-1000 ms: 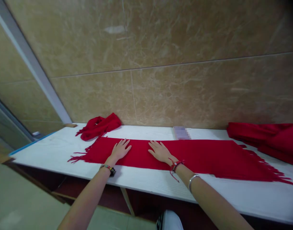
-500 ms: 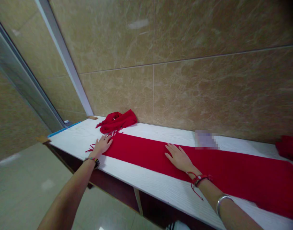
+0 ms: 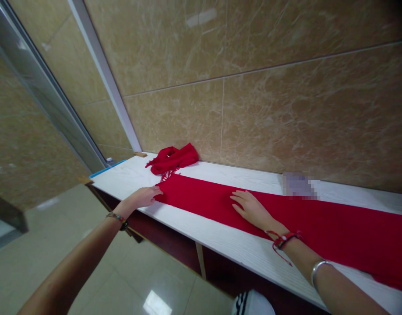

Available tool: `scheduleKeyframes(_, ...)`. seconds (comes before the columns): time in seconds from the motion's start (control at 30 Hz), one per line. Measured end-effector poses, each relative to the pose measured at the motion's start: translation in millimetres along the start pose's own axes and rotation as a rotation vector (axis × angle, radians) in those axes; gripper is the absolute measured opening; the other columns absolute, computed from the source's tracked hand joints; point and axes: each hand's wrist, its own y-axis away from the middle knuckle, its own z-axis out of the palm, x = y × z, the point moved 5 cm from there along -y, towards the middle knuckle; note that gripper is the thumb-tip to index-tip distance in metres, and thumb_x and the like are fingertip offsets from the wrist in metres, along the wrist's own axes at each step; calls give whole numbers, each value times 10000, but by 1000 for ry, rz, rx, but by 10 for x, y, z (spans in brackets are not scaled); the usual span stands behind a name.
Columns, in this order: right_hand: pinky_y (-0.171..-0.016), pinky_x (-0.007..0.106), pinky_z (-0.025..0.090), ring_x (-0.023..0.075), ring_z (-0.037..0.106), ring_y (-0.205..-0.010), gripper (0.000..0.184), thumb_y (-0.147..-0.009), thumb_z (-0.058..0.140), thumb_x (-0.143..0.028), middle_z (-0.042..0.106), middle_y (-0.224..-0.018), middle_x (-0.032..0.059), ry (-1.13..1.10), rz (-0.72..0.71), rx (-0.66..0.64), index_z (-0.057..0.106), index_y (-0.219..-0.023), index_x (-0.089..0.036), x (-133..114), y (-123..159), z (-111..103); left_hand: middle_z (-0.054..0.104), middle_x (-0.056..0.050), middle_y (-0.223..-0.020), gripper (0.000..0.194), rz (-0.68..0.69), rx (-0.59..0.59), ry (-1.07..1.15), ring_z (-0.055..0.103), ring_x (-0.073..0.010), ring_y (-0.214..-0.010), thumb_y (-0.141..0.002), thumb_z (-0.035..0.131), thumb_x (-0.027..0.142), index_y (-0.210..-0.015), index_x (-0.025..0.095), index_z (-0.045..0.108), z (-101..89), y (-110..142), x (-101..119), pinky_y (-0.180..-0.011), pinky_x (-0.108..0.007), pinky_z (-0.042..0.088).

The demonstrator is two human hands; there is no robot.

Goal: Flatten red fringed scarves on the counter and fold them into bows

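Hands (image 3: 253, 212) well apart along red scarf (image 3: 322, 227)

A grained white bench top (image 3: 125, 175) carries a long red scarf (image 3: 201, 197) laid flat along its length; near the scarf's left end sits a bunched red cloth (image 3: 184, 156), while a blurred purplish item (image 3: 296, 186) lies farther right along the back

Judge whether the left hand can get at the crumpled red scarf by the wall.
Likely yes: the left hand is at the left end of the flat red scarf, and the crumpled red scarf lies just beyond, with nothing standing between them.
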Motion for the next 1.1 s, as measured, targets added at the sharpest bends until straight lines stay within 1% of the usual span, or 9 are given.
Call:
scheduleKeyframes(0.1, -987, 361, 322, 183, 496, -1074, 288, -843, 424, -240, 603, -1107, 81, -122, -133, -1, 615, -1041, -151, -407, -99, -45, 581, -76, -1159, 426, 26, -17, -42, 532, -170, -1059, -721, 434, 68, -1113, 192, 549, 16, 27, -55, -904, -285, 405)
scheduleKeyframes(0.23, -864, 272, 407, 160, 541, -968, 261, -845, 432, -225, 630, -1021, 73, -204, -211, -96, 618, -1009, -145, -972, -323, -4, 632, -64, -1064, 336, 62, 18, -63, 579, -143, -974, -761, 406, 50, -1007, 183, 593, -6, 6, -24, -860, -251, 429)
scheduleKeyframes(0.3, -824, 259, 415, 162, 545, -950, 252, -843, 433, -221, 632, -999, 80, -188, -224, -151, 615, -1000, -143, -1167, -446, 55, 641, -63, -1044, 325, 66, 44, -75, 586, -134, -959, -771, 399, 37, -989, 177, 596, -19, -6, -2, -853, -242, 432)
scheduleKeyframes(0.37, -802, 256, 414, 167, 548, -943, 246, -841, 432, -216, 632, -984, 85, -156, -218, -182, 611, -992, -143, -1286, -556, 118, 643, -64, -1040, 319, 64, 64, -91, 589, -132, -954, -778, 398, 30, -981, 175, 596, -21, -11, 7, -848, -240, 437)
scheduleKeyframes(0.6, -743, 256, 424, 185, 565, -895, 219, -826, 438, -208, 642, -923, 84, -20, -180, -240, 625, -924, -150, -1435, -756, 299, 653, -70, -1021, 357, 79, 59, -107, 604, -139, -933, -764, 384, -23, -956, 170, 614, -20, 1, -11, -846, -260, 449)
scheduleKeyframes(0.7, -722, 258, 429, 189, 568, -885, 217, -821, 438, -201, 644, -911, 83, 23, -176, -241, 629, -910, -151, -1466, -784, 308, 654, -69, -1019, 364, 66, 53, -123, 608, -143, -920, -762, 386, -24, -967, 173, 613, -36, 11, -5, -831, -261, 457)
scheduleKeyframes(0.83, -696, 267, 437, 193, 578, -862, 228, -832, 428, -221, 649, -899, 85, 62, -178, -247, 630, -913, -151, -1506, -812, 299, 659, -87, -973, 298, 36, 69, -142, 616, -159, -886, -778, 402, 10, -940, 147, 612, -50, 16, 18, -785, -264, 475)
scheduleKeyframes(0.97, -686, 279, 441, 205, 583, -843, 231, -829, 458, -284, 651, -894, 91, 85, -165, -217, 629, -900, -145, -1545, -845, 285, 649, -91, -936, 255, -3, 131, -152, 609, -167, -873, -776, 418, 27, -913, 139, 601, -100, 26, 8, -740, -254, 482)
scheduleKeyframes(1.1, -709, 273, 432, 196, 586, -838, 209, -837, 435, -198, 650, -882, 102, 110, -164, -205, 628, -877, -130, -1571, -851, 270, 627, -78, -935, 273, -58, 238, -137, 605, -157, -835, -799, 408, 59, -981, 165, 581, -240, 62, -39, -696, -234, 477)
